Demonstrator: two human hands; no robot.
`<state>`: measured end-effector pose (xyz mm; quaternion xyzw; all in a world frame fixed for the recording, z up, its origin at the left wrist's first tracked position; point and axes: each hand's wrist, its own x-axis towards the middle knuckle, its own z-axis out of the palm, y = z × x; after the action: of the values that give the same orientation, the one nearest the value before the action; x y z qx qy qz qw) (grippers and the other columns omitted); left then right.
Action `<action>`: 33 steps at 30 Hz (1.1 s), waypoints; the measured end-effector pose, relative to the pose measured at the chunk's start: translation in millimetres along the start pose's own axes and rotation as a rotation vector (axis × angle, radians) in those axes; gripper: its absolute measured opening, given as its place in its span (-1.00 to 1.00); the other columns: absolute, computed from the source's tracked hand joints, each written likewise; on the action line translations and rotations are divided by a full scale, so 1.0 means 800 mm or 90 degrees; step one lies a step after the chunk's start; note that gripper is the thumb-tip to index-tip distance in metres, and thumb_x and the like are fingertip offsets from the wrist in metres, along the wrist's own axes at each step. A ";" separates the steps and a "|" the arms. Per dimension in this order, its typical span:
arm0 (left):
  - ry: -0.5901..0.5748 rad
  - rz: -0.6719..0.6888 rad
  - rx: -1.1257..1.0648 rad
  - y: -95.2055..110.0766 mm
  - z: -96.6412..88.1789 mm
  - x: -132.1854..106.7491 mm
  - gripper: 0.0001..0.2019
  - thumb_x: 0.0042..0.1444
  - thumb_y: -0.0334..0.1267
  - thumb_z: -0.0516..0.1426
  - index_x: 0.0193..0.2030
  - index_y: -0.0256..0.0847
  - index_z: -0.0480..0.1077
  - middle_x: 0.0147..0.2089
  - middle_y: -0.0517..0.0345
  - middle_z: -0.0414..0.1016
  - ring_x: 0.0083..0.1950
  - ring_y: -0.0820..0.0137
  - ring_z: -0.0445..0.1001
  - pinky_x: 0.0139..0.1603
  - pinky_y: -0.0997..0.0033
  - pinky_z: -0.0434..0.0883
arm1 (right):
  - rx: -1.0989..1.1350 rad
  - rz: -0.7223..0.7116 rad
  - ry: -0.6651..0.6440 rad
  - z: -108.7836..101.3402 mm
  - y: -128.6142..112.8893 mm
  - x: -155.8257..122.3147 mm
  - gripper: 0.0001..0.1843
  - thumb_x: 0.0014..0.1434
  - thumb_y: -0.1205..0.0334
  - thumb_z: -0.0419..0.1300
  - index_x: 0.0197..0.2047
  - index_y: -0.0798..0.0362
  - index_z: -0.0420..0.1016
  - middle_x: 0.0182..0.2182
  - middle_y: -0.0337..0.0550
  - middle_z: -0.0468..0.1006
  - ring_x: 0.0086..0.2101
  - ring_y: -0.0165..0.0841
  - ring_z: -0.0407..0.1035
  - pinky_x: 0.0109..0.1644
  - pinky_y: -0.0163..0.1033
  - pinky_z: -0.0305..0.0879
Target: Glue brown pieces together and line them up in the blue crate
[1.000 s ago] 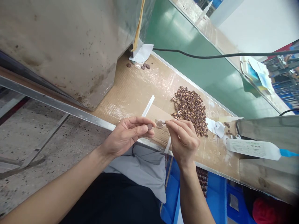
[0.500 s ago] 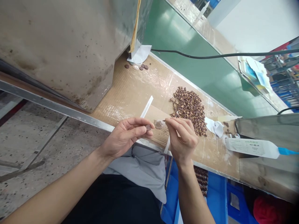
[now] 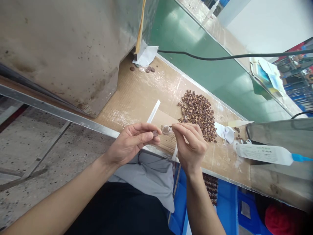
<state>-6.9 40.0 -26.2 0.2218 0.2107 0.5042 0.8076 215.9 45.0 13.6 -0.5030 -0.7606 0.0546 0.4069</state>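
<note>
My left hand [image 3: 132,142] is closed in a pinch on a small brown disc [image 3: 155,133], held just above the front edge of the cardboard-covered bench [image 3: 137,94]. My right hand [image 3: 190,143] is closed too, pinching a small clear round cap [image 3: 167,130] a finger's width to the right of the disc. A pile of small brown and gold parts [image 3: 199,112] lies on the bench just beyond my right hand. A white strip [image 3: 153,111] lies on the bench behind my left fingers.
A stained metal housing [image 3: 68,49] fills the left. A few brown discs [image 3: 149,69] and white paper [image 3: 145,55] lie at its corner. A green conveyor belt [image 3: 207,65] runs behind, a black cable [image 3: 232,57] above it. A white bottle with blue tip [image 3: 266,154] lies right; blue bins [image 3: 220,202] below.
The hands stay almost still; the right hand's cap has crept slightly closer to the disc in the left fingers.
</note>
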 end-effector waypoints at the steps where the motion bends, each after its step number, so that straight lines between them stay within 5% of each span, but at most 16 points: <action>1: 0.000 0.001 0.002 0.000 0.000 0.000 -0.85 0.35 -0.35 0.44 0.03 -0.19 0.77 0.05 0.02 0.79 -0.09 0.38 0.76 0.05 0.44 0.73 | 0.007 0.007 0.002 0.001 -0.001 0.000 -0.73 0.50 0.41 0.35 0.06 -0.17 0.78 -0.08 -0.20 0.81 -0.05 -0.18 0.64 0.12 0.06 0.60; 17: -0.004 0.003 -0.007 0.000 0.001 -0.001 -0.85 0.34 -0.34 0.45 0.02 -0.20 0.77 0.00 0.05 0.78 -0.12 0.40 0.75 0.02 0.43 0.74 | 0.027 0.039 -0.012 0.005 -0.004 0.001 -0.76 0.52 0.39 0.33 0.01 -0.15 0.78 -0.11 -0.22 0.81 -0.10 -0.20 0.67 0.08 0.02 0.58; 26: 0.013 -0.026 -0.015 0.000 0.003 0.002 -0.83 0.31 -0.31 0.48 0.01 -0.21 0.78 0.02 0.04 0.81 -0.11 0.41 0.78 0.05 0.49 0.74 | 0.066 0.072 0.118 -0.016 -0.014 0.002 -0.73 0.45 0.41 0.41 0.03 -0.18 0.81 -0.12 -0.20 0.81 -0.10 -0.16 0.68 0.06 0.06 0.61; 33: 0.004 -0.073 -0.047 -0.012 0.011 0.013 -0.85 0.26 -0.28 0.53 -0.05 -0.19 0.79 -0.09 0.05 0.84 -0.20 0.44 0.79 -0.08 0.58 0.73 | 0.183 0.206 0.167 -0.028 -0.026 -0.007 -0.80 0.44 0.36 0.43 0.00 -0.14 0.82 -0.12 -0.19 0.80 -0.08 -0.21 0.68 0.07 -0.02 0.61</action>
<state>9.6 44.6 -25.6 0.1778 0.2064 0.4652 0.8422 216.9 22.9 35.9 -0.5579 -0.5954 0.1608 0.5553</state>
